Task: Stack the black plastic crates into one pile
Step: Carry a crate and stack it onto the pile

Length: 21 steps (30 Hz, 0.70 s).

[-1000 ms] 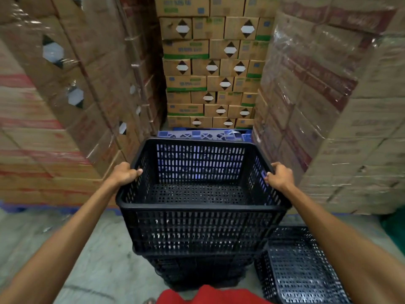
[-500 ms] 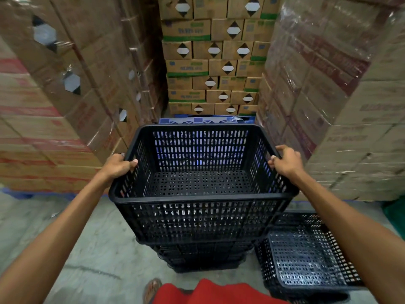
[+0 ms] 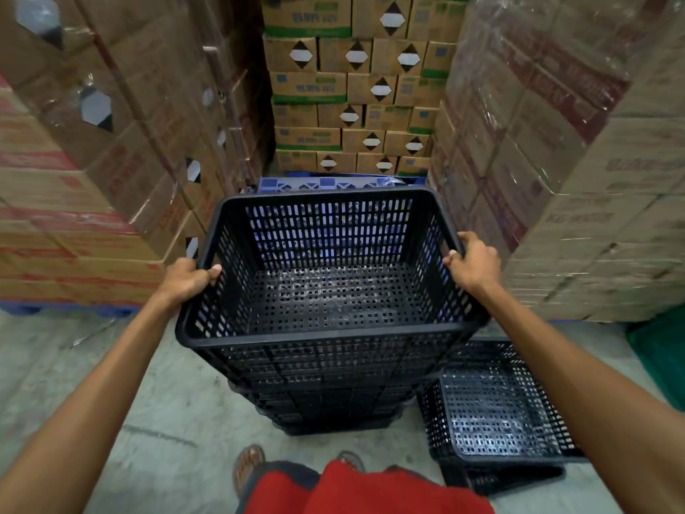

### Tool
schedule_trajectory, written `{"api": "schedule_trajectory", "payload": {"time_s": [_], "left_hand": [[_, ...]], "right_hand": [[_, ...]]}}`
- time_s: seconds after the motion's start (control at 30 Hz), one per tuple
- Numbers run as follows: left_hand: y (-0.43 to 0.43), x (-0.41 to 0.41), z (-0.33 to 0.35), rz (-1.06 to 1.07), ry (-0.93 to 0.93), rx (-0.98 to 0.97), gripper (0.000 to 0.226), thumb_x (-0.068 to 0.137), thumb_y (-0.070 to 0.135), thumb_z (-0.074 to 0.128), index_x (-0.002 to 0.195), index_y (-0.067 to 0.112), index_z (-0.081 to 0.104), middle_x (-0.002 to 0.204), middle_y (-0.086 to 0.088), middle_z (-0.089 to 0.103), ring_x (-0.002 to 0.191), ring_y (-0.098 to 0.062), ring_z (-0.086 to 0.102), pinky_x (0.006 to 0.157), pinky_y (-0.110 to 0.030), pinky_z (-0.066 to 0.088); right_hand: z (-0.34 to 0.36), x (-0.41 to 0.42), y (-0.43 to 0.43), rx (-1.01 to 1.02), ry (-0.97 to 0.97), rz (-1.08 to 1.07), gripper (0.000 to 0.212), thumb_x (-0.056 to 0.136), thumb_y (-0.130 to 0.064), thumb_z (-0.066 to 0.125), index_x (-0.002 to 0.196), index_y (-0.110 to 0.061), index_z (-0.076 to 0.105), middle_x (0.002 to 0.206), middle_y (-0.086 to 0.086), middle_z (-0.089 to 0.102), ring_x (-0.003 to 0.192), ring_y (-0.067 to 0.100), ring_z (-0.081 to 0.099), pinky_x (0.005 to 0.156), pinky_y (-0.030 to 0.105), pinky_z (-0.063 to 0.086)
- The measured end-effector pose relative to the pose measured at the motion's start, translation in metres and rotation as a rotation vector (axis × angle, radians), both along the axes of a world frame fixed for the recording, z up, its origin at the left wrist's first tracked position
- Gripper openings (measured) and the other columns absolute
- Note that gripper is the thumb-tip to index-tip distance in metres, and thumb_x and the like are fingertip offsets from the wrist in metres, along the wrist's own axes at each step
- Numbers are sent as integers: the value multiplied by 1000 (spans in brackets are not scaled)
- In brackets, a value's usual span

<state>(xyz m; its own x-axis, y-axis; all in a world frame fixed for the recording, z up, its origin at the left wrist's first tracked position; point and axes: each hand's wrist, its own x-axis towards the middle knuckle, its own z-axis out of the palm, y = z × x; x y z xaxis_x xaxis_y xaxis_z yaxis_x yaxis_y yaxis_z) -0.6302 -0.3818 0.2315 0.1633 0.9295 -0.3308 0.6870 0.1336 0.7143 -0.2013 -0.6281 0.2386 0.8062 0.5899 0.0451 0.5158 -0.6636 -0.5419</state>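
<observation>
A black perforated plastic crate (image 3: 330, 339) is the top one of a pile of nested black crates (image 3: 333, 406) standing on the concrete floor right in front of me. My left hand (image 3: 185, 280) grips the crate's left rim. My right hand (image 3: 472, 267) grips its right rim. The crate is empty and sits level. On the floor to the right lie two more black crates (image 3: 493, 421), one nested in the other, partly hidden by my right forearm.
Tall shrink-wrapped stacks of cardboard boxes (image 3: 111, 161) close in on the left, the right (image 3: 556, 150) and the back (image 3: 352, 87). A blue pallet (image 3: 326, 183) lies just behind the pile. A green object (image 3: 659, 350) sits at the far right. My sandalled feet (image 3: 248, 465) stand close to the pile.
The top crate has come up nearer to me in view as my head tilted down. Both hands have kept their grip on the rims, and more of the floor and crates on the right shows.
</observation>
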Motion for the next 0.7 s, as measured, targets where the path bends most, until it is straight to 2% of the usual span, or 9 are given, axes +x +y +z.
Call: {"api": "schedule_trajectory", "payload": {"time_s": [0.17,0.27,0.37,0.47,0.53,0.57,0.63,0.67,0.7], "left_hand": [[-1,-1,-5,27,-13,27,36,87,35,68,95,0,72,96,-22,74,89,-35,72,85,-50,56],[-7,-2,-7,29,9,60,33,86,38,67,84,5,70,91,-19,74,87,-35,71,83,-49,57],[-18,-3,-9,24,87,146,29,88,39,65,80,11,63,82,-14,69,86,-35,69,70,-40,51],[-26,-5,-8,-21,163,258,30,90,35,63,97,6,67,89,-19,71,91,-39,69,73,-39,51],[-30,-6,-5,-42,170,385,39,91,30,63,122,7,61,109,-20,72,102,-39,68,82,-43,52],[-32,-5,-3,-54,162,432,47,91,28,62,134,11,52,121,-18,69,110,-38,65,88,-44,51],[-36,-4,2,-100,162,493,63,92,27,60,148,18,33,142,-12,56,126,-35,56,100,-47,48],[-38,-3,3,-137,185,513,68,92,27,59,151,20,26,150,-10,47,134,-33,49,106,-48,44],[-40,-3,4,-182,225,528,73,93,27,59,154,20,20,157,-9,37,142,-30,40,111,-50,39]], "right_hand": [[-7,-12,-7,9,-53,-1,42,92,-24,55,134,-17,53,109,20,72,108,40,63,93,44,49],[-6,-14,-9,32,-28,9,42,93,-21,56,135,-14,54,104,15,75,103,36,67,89,41,51],[-6,-18,-11,34,-47,18,43,92,-20,56,135,-14,54,102,15,75,101,37,67,89,42,52],[-7,-18,-16,20,-46,47,47,93,-23,55,139,-15,49,107,21,72,102,41,65,88,45,51],[-5,-21,-19,23,-56,111,55,95,-23,52,146,-14,36,113,25,68,104,44,62,86,47,50],[-5,-23,-19,15,-69,162,60,95,-23,51,150,-14,28,124,26,63,110,44,60,87,47,50],[-3,-28,-19,-27,-109,265,69,96,-22,52,155,-12,17,156,19,31,129,40,49,97,47,48],[-3,-29,-19,-48,-130,300,71,96,-22,53,155,-11,15,164,13,14,133,38,45,98,47,47],[-2,-30,-20,-66,-147,335,72,96,-23,53,155,-10,15,165,10,4,135,36,43,98,46,46]]}}
